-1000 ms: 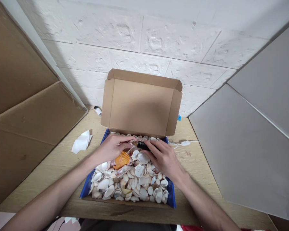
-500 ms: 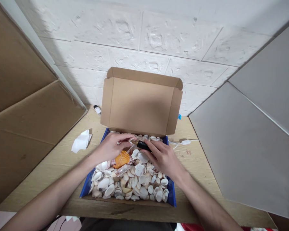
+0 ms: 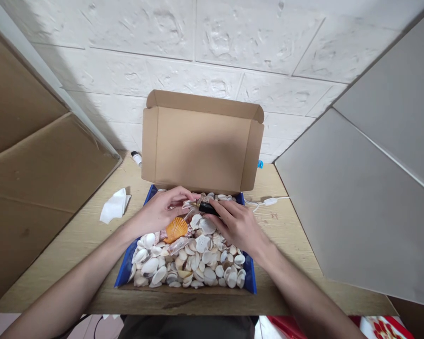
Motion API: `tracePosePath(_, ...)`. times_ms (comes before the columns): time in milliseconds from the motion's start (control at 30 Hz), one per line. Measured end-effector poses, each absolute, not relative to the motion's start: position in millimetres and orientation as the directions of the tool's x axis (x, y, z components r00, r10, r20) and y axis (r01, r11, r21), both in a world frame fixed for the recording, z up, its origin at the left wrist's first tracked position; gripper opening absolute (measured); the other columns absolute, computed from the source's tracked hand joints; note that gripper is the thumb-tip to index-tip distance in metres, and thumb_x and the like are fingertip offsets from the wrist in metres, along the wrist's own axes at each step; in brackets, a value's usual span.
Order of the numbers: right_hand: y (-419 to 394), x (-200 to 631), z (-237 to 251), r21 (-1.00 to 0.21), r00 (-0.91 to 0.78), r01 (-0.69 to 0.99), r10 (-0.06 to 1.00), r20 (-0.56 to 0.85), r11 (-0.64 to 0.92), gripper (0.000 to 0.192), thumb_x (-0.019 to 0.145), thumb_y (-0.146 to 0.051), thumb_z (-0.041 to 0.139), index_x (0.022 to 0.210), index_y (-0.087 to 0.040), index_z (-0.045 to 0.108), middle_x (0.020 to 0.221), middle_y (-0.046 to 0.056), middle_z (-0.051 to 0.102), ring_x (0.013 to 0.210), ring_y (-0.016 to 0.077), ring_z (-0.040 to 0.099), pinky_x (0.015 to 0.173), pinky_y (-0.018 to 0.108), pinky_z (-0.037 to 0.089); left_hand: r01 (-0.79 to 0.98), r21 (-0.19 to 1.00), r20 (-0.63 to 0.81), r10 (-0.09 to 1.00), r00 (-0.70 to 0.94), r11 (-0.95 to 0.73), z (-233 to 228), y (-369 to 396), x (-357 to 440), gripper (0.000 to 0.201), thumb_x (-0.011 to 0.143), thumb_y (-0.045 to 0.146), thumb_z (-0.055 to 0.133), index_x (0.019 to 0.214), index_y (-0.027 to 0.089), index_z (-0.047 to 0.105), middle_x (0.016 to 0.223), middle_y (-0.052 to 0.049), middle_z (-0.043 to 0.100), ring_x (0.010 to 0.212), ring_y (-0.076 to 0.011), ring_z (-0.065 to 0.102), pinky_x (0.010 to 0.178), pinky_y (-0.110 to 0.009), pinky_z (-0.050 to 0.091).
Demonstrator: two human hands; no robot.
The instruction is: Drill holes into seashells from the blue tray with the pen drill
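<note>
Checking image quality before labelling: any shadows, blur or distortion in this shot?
Head view: sharp overall; wide-angle bending at the edges; the box lid casts a shadow on the wall to its left; the small black thing between left hand and right hand is too hidden to identify.

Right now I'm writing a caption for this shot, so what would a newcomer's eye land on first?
First, the open blue box heaped with pale seashells mid-table, its brown cardboard lid raised against the white wall. Next, one orange scallop shell glowing among them. Just behind it, the left hand and right hand meet over a small black object.
</note>
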State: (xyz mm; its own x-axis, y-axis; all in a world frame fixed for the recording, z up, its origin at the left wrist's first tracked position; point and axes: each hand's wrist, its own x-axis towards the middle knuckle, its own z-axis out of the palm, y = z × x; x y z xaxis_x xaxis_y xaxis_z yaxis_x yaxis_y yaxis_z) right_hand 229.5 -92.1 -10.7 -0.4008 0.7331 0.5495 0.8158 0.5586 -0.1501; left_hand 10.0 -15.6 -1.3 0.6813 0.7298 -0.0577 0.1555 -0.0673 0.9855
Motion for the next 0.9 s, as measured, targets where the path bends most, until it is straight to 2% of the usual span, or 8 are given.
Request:
tracePosePath(100, -91.7, 229.8, -10.4, -0.137, -0.402, 0.819, 0.727, 0.556, 0.558, 0.029, 0.095, -0.03, 0.051, 0.114, -0.011, 0.06, 0.089, 0.009, 0.072, 0.074, 0.0169, 0.066, 0.061, 0.029, 0.053, 0.178, 0.978, -0.044, 0.742, 0.669, -0.104, -3.0, -15.8, 10.7, 0.021, 0.088, 0.027, 0.06, 0.105, 0.016, 0.06, 0.121, -0.012, 0.067, 0.114, -0.0234, 0.063, 0.1, -0.041, 0.049)
tracePosePath(233, -91.9, 230.4, -11.7, -0.127, -0.402, 0.833, 0.746, 0.531, 0.539, 0.03, 0.095, -0.031, 0.051, 0.115, -0.011, 0.06, 0.087, 0.009, 0.071, 0.074, 0.0173, 0.066, 0.061, 0.029, 0.052, 0.272, 0.933, 0.002, 0.756, 0.654, -0.237, -4.5, -15.9, 9.6, 0.022, 0.089, 0.029, 0.057, 0.108, 0.017, 0.062, 0.118, -0.01, 0.068, 0.111, -0.0237, 0.063, 0.098, -0.04, 0.049)
tracePosePath(433, -92.6, 231.2, -11.9, -0.142, -0.369, 0.853, 0.772, 0.518, 0.502, 0.03, 0.096, -0.031, 0.049, 0.115, -0.011, 0.061, 0.09, 0.01, 0.072, 0.076, 0.0172, 0.066, 0.062, 0.028, 0.052, 0.474, 0.764, 0.071, 0.787, 0.613, -0.438, 1.1, -15.0, 5.7, 0.029, 0.09, 0.015, 0.045, 0.111, 0.021, 0.063, 0.112, -0.004, 0.072, 0.105, -0.0219, 0.065, 0.09, -0.033, 0.05)
tracePosePath(733, -91.7, 231.1, -10.7, -0.156, -0.342, 0.858, 0.77, 0.539, 0.49, 0.029, 0.095, -0.029, 0.052, 0.113, -0.01, 0.062, 0.088, 0.009, 0.071, 0.074, 0.0178, 0.065, 0.06, 0.029, 0.051, 0.46, 0.785, 0.089, 0.811, 0.578, -0.415, 2.2, -14.9, 5.7, 0.026, 0.093, 0.024, 0.047, 0.113, 0.019, 0.063, 0.114, -0.006, 0.071, 0.105, -0.021, 0.065, 0.09, -0.032, 0.05)
tracePosePath(900, -91.2, 231.8, -13.2, -0.168, -0.315, 0.867, 0.778, 0.543, 0.468, 0.029, 0.094, -0.029, 0.053, 0.116, -0.012, 0.062, 0.092, 0.009, 0.072, 0.079, 0.0182, 0.065, 0.066, 0.03, 0.051, 0.473, 0.767, 0.096, 0.805, 0.585, -0.435, 2.3, -14.3, 5.3, 0.026, 0.093, 0.025, 0.048, 0.113, 0.019, 0.064, 0.113, -0.005, 0.072, 0.104, -0.0208, 0.066, 0.089, -0.03, 0.05)
